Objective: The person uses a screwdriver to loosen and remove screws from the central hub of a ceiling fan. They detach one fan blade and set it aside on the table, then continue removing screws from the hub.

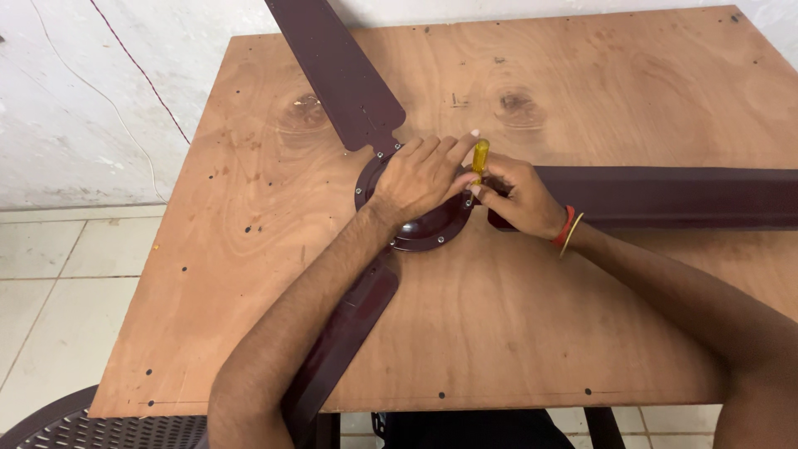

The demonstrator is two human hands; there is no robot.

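A dark maroon ceiling fan lies flat on a plywood table [582, 333], its round motor hub [428, 233] in the middle. One blade [337, 71] runs to the far left, one blade [682, 198] to the right, one blade [345, 333] toward me under my left forearm. My left hand [420, 179] rests palm-down on the hub. My right hand [519, 198] grips a yellow-handled screwdriver [480, 158] held upright at the hub's right edge, where the right blade joins. The screwdriver's tip is hidden by my fingers.
A white plastered wall [83, 100] with a thin wire rises behind the table. Pale floor tiles [58, 283] lie to the left. A dark perforated plastic chair [75, 428] shows at the bottom left corner. Small screw holes dot the plywood.
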